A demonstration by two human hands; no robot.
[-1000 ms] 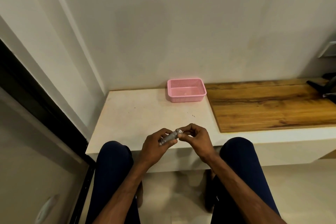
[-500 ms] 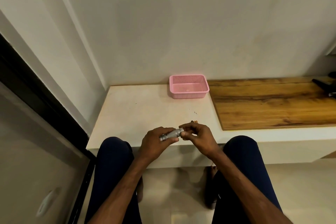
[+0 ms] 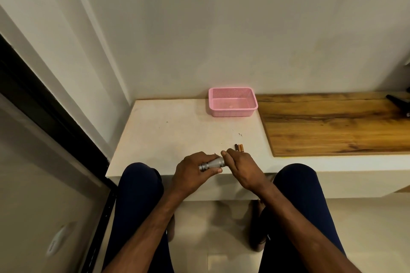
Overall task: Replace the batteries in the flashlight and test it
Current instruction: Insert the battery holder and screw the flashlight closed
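Flashlight position: the flashlight [image 3: 211, 163] is held just above the near edge of the pale counter [image 3: 177, 131], between the person's knees, roughly level.
Long axis: it runs left to right, tilted a little upward toward the right; one end pokes out near the left thumb, the other end is at the right fingertips.
Left hand: the left hand [image 3: 192, 169] is wrapped around the barrel, fingers over the top and thumb underneath, closed firmly on it.
Right hand: the right hand [image 3: 240, 165] is curled at the right end of the flashlight, fingertips meeting it; whether it is pinching a cap, a battery or only the rim is hidden by the fingers.
Key relation: the working end lies right of the left grip and directly under the right fingertips, so the right hand is the one placed to act along the axis while the left braces.
Batteries: loose batteries [image 3: 239, 147] lie side by side on the counter just beyond the right hand, nearer to it than to the left.
Materials: the flashlight is silver metal with a knurled band and ridged end; the batteries look dark and copper-toned; the counter is matte and smooth.
Surroundings: a pink perforated plastic basket [image 3: 233, 113] sits near the wall, beside a wooden board [image 3: 332, 124] with visible grain.
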